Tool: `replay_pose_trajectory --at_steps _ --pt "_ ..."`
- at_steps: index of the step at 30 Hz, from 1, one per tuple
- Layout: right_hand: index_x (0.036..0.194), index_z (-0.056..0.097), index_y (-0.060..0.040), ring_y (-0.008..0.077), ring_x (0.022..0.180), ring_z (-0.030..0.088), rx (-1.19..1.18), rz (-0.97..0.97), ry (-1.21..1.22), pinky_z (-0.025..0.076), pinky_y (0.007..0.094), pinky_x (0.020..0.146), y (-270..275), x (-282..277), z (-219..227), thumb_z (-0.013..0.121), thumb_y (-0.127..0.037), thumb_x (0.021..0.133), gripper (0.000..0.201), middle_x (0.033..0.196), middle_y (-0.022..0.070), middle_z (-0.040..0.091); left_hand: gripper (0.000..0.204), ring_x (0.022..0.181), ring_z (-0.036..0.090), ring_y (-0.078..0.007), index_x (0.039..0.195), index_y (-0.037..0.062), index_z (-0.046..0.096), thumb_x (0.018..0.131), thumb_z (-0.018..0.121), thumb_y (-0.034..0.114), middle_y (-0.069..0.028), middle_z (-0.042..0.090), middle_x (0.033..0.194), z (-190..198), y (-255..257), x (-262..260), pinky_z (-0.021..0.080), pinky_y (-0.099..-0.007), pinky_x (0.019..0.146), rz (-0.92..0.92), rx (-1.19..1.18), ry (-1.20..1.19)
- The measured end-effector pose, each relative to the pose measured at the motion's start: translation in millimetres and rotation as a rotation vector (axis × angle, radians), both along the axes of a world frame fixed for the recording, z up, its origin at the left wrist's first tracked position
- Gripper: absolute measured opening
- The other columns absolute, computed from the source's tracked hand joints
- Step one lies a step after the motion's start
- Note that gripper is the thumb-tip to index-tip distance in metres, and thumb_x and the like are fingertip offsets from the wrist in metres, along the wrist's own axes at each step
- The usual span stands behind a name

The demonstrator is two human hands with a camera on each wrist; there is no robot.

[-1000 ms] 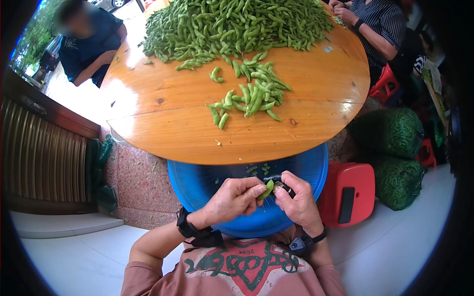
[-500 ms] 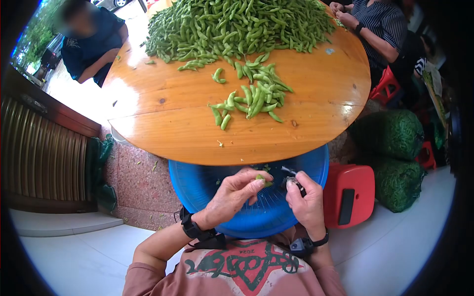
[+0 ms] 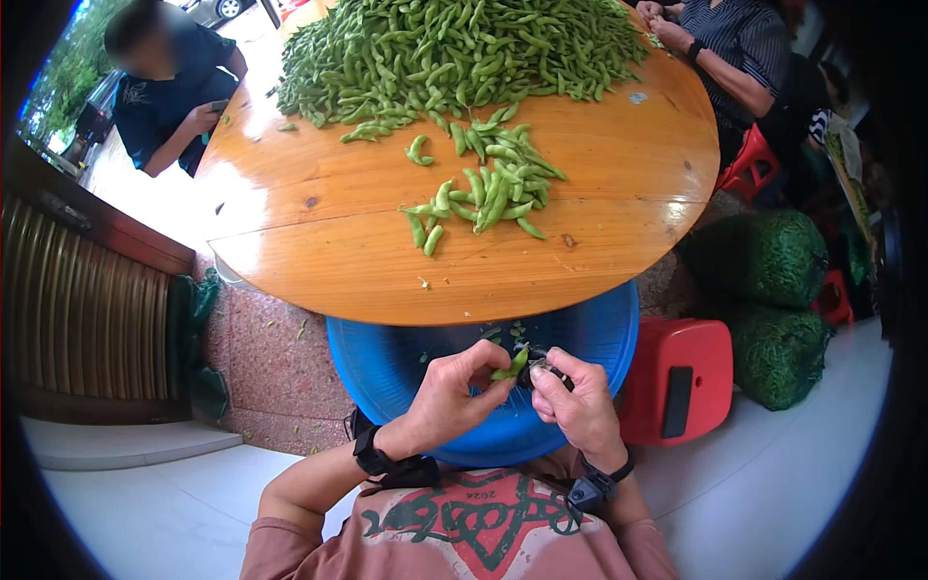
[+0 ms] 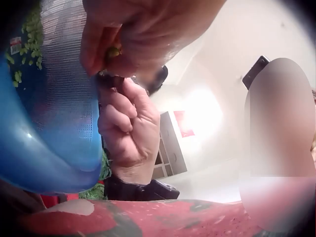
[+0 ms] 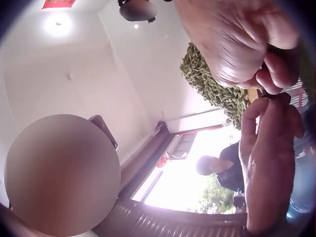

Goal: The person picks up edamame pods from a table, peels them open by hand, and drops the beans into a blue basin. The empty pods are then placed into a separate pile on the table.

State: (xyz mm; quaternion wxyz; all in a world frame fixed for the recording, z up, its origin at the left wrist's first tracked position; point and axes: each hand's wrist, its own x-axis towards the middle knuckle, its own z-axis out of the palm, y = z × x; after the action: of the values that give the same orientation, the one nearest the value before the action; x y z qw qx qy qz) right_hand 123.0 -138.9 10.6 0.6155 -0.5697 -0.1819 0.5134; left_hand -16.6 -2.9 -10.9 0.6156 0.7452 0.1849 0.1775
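Observation:
Above a blue basin [image 3: 338, 372], my left hand [image 3: 449, 396] pinches a green soybean pod [image 3: 513, 364] between thumb and fingers. My right hand [image 3: 582, 398] grips a small dark tool [image 3: 526, 378], partly hidden by the fingers, right at the pod's side; I cannot tell its exact kind. In the left wrist view the fingertips of the left hand [image 4: 148, 34] and right hand [image 4: 131, 123] come together, covering most of the pod. Loose green bits [image 3: 495, 335] lie in the basin under the table edge.
The wooden table [image 3: 338, 271] bears a large heap of soybean pods [image 3: 454, 58] and a smaller cluster [image 3: 498, 193] nearer me. A red stool [image 3: 701, 358] and stuffed green net sacks [image 3: 773, 353] stand at right. Other people sit at the table's left and right sides.
Half a second ago my hands were apart, the right one drawn back with the tool. Now they are together again, and the pod points up beside the tool.

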Motion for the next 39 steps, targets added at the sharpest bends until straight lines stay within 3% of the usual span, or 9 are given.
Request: replay_pose_trajectory --at_steps 3,12,22,24,26,29,32,34,39 --pt "0.096 0.061 0.001 0.0031 0.058 0.048 -0.039 0.023 -0.054 0.037 0.0212 0.048 2.1 1.6 0.7 0.058 -0.008 0.1 0.01 0.072 -0.0027 0.049 0.016 0.072 0.067 -0.0134 0.097 0.0 0.062 0.087 0.073 -0.003 -0.0071 0.066 0.083 12.1 -0.9 0.7 0.055 -0.0272 0.064 -0.01 0.213 0.002" --pt "0.095 0.061 0.0031 0.0041 0.061 0.051 -0.008 0.042 -0.004 0.041 0.0206 0.05 0.0 1.7 0.0 0.058 -0.005 0.099 0.01 0.081 -0.0019 0.048 0.016 0.081 0.069 -0.0249 0.092 0.0012 0.064 0.08 0.072 -0.007 -0.0108 0.067 0.088 12.9 -1.2 1.4 0.055 -0.0328 0.069 -0.002 0.311 -0.065" --pt "0.096 0.061 0.0015 0.0032 0.059 0.049 0.02 0.074 -0.03 0.038 0.0206 0.05 -7.7 6.2 -0.3 0.058 -0.005 0.099 0.008 0.077 -0.0015 0.047 0.014 0.076 0.069 -0.024 0.093 0.0013 0.064 0.084 0.071 -0.006 -0.0113 0.068 0.088 9.8 2.7 -2.4 0.054 -0.0308 0.065 -0.059 0.317 -0.118" --pt "0.097 0.062 0.0 0.0027 0.058 0.047 0.051 0.089 0.053 0.037 0.0199 0.05 -9.5 9.0 -1.9 0.058 -0.006 0.1 0.008 0.074 -0.0018 0.046 0.009 0.073 0.067 -0.0185 0.094 0.0025 0.062 0.091 0.069 -0.002 -0.0101 0.069 0.089 11.5 8.2 -7.8 0.053 -0.028 0.062 -0.143 -0.775 -0.028" --pt "0.097 0.061 -0.0023 0.0018 0.057 0.044 0.114 0.109 0.434 0.036 0.0191 0.049 -5.6 13.5 0.1 0.057 -0.008 0.1 0.007 0.068 -0.0031 0.046 0.007 0.074 0.065 -0.0136 0.094 0.0044 0.06 0.096 0.066 0.001 -0.0092 0.067 0.089 9.3 11.4 -4.4 0.052 -0.0257 0.061 -0.172 -0.928 -0.087" --pt "0.098 0.061 -0.0016 0.0019 0.057 0.044 0.096 0.094 0.336 0.035 0.0195 0.048 -4.2 11.9 -5.7 0.056 -0.009 0.1 0.009 0.068 -0.003 0.049 0.009 0.074 0.066 -0.014 0.093 0.0037 0.058 0.094 0.067 0.0 -0.0107 0.067 0.089 10.8 10.0 -0.2 0.053 -0.0266 0.062 -0.177 -1.193 -0.154" --pt "0.099 0.062 -0.0027 0.0023 0.057 0.047 -0.013 0.111 -0.02 0.037 0.0205 0.048 -1.3 2.4 -5.8 0.056 -0.01 0.1 0.009 0.069 -0.0025 0.051 0.014 0.07 0.066 -0.0136 0.094 0.0022 0.058 0.091 0.072 0.002 -0.0087 0.066 0.083 18.6 9.2 2.6 0.052 -0.0272 0.059 -0.047 -0.863 0.001" --pt "0.099 0.062 -0.0018 0.0034 0.059 0.05 -0.079 0.119 -0.057 0.04 0.0221 0.05 1.4 -2.4 -0.7 0.057 -0.009 0.099 0.009 0.073 -0.0014 0.051 0.02 0.065 0.065 -0.0129 0.093 0.0015 0.059 0.087 0.078 0.004 -0.0065 0.064 0.074 21.5 13.1 0.8 0.052 -0.0289 0.056 -0.097 0.104 0.185" --pt "0.093 0.059 0.0048 0.0129 0.063 0.056 0.0 0.064 -0.518 0.045 0.0288 0.055 5.1 -5.3 -2.6 0.061 -0.001 0.092 0.006 0.082 0.0077 0.056 0.022 0.063 0.067 -0.0229 0.09 0.0013 0.063 0.083 0.079 0.015 -0.011 0.068 0.079 8.3 17.9 -0.2 0.054 -0.0349 0.056 -0.149 0.607 0.129"
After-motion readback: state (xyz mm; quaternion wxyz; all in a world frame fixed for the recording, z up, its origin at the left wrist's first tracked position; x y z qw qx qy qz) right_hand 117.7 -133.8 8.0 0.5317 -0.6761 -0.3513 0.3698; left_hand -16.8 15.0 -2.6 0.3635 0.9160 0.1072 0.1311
